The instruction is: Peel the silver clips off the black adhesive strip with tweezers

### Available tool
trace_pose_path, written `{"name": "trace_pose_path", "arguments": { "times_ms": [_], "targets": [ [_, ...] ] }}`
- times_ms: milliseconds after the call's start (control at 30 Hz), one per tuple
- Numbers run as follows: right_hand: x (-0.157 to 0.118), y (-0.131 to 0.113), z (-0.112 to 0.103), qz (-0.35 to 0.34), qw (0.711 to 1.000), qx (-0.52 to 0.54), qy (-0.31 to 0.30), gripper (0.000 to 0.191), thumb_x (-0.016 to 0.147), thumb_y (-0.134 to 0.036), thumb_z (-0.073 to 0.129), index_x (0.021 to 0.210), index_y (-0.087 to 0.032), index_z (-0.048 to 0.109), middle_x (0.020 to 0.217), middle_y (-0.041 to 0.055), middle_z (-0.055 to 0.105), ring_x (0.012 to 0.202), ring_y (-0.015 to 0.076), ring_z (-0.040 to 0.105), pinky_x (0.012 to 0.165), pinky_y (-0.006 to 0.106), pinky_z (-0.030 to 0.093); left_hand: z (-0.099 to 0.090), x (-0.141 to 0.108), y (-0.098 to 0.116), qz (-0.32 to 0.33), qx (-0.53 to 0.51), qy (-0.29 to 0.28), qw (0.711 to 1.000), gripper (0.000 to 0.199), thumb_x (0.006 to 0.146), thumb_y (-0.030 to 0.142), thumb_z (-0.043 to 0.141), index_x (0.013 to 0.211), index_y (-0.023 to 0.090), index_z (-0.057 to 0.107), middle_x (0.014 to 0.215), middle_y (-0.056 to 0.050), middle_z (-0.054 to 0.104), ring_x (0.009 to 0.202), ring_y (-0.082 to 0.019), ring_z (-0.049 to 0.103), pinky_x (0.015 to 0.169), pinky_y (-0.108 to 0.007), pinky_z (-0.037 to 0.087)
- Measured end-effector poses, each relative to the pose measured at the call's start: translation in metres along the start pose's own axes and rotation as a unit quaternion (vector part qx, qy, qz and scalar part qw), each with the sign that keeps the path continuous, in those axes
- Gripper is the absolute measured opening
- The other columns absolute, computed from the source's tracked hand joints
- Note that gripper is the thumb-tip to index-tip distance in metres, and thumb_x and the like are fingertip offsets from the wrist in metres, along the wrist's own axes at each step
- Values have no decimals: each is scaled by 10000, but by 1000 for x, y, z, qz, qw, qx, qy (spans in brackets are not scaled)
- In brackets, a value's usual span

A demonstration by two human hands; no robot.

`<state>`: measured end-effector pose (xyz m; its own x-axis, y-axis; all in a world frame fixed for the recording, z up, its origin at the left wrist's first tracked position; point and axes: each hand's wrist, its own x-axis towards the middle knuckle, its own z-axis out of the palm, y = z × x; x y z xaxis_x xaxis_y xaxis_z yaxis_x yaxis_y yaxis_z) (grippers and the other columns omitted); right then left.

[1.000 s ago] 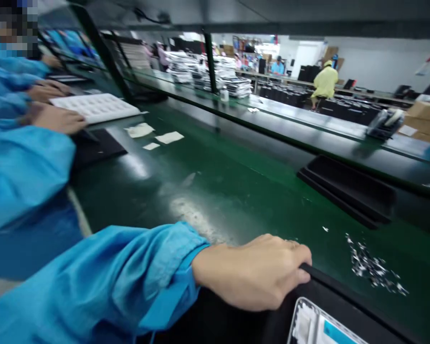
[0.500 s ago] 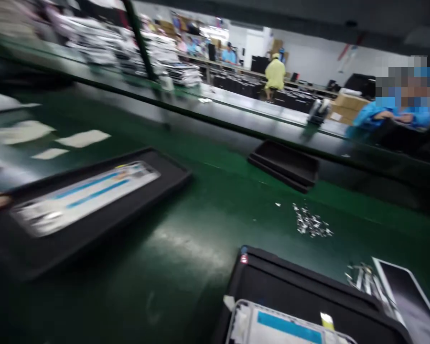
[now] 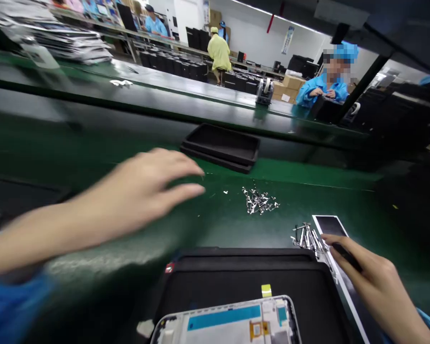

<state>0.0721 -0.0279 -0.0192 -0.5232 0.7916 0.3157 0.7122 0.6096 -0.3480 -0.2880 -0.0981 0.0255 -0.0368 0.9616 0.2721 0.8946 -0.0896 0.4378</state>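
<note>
My left hand (image 3: 154, 184) reaches over the green bench from the left, thumb and fingers apart with nothing between them. Beyond its fingertips lies a loose heap of small silvery parts (image 3: 260, 200). My right hand (image 3: 370, 270), at the lower right, is closed around a dark slim tool (image 3: 346, 255) whose kind I cannot make out. Its fingertips are beside a pile of thin metal strips (image 3: 310, 236). Between my hands, a phone frame (image 3: 225, 325) with blue strips rests on a black foam tray (image 3: 218, 282); the bottom picture edge cuts it off.
Two stacked black trays (image 3: 220, 143) stand at the back of the bench. A white-edged dark panel (image 3: 331, 227) lies under my right hand. Another dark tray (image 3: 17, 196) is at the left. Across a raised shelf, a person in blue (image 3: 324, 88) sits working.
The view has swung right, leaving the left tray mostly out of sight. My left hand has come away from that tray into the middle, and my right hand has appeared.
</note>
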Motion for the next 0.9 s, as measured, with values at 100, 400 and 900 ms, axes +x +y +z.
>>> {"name": "trace_pose_path", "arguments": {
  "times_ms": [100, 400, 900],
  "targets": [
    [2, 1, 2, 46, 998, 42, -23, 187, 816, -356, 488, 828, -223, 619, 773, -9, 685, 681, 135, 648, 583, 205, 485, 39, 39, 59, 197, 58, -165, 965, 184, 874, 284, 523, 940, 160, 642, 962, -49, 615, 910, -242, 554, 808, -380, 426],
    [-12, 28, 9, 135, 988, 60, -49, 203, 846, -326, 459, 733, -208, 578, 649, -24, 609, 579, 127, 559, 525, 217, 402, 161, 88, 114, 242, 62, -299, 921, 173, 896, 258, 540, 999, 124, 581, 1004, -62, 594, 869, -183, 594, 751, -365, 512],
    [-11, 29, 19, 159, 976, 140, -47, 268, 850, -337, 422, 614, -210, 432, 545, -42, 460, 501, 106, 428, 483, 234, 300, 171, 89, 111, 151, 13, -337, 929, 194, 909, 282, 521, 997, 118, 577, 928, -48, 611, 793, -162, 608, 712, -341, 522]
  ]
}}
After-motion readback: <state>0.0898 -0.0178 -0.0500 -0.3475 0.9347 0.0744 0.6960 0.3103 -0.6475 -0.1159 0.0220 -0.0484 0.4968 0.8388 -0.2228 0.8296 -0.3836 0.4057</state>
